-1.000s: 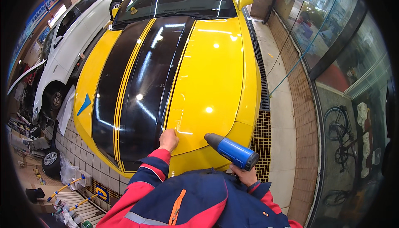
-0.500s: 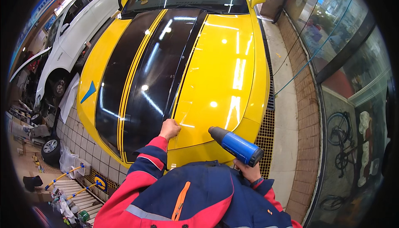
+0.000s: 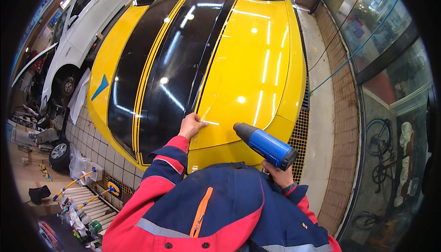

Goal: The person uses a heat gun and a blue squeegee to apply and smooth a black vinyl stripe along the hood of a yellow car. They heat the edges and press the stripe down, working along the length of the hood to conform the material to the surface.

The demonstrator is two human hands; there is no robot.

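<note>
The left hand (image 3: pixel 190 126) pinches its fingers closed at the yellow hood (image 3: pixel 241 73); the right hand (image 3: pixel 281 175) grips a blue heat gun (image 3: pixel 268 146).

Gray square floor tiles (image 3: pixel 92 135) with dark joints lie at left; at right, a yellow grid floor grating (image 3: pixel 302 131) borders pale floor slabs (image 3: pixel 321 137). Beyond, a brown brick-tiled strip (image 3: pixel 347 137) runs along tall, dark-framed glass windows (image 3: pixel 390 31). Bright white light shows at upper left.
</note>
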